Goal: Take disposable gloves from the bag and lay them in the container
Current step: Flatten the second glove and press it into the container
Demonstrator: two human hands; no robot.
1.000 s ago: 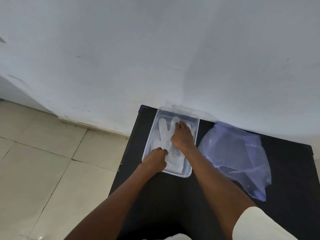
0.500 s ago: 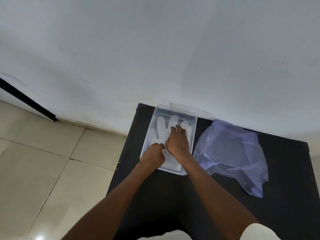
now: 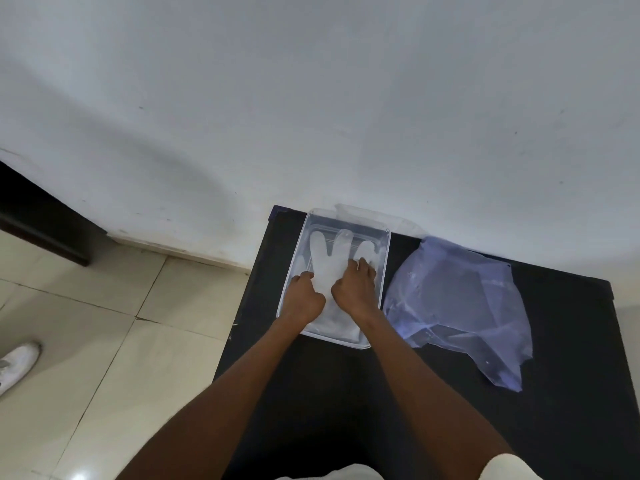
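Container [image 3: 385, 258]: clear, rectangular, at the far left corner of the black table [image 3: 450, 410].
Glove [image 3: 325, 261]: translucent white, lying flat inside the container, fingers pointing toward the wall [image 3: 311, 98].
Left hand [image 3: 304, 299]: curled, pressing on the glove's left side.
Right hand [image 3: 355, 289]: palm down on the glove, fingertips near its right fingers.
Bag [image 3: 457, 306]: crumpled bluish plastic, just right of the container.
Floor [image 3: 86, 341]: pale tiles; a white shoe [image 3: 15, 365] at the left edge.

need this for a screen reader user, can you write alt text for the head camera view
Two bare hands, left hand and right hand, press a clear disposable glove flat inside a clear plastic container on a black table. A crumpled clear plastic bag lies on the table just right of the container, with a white wall behind.
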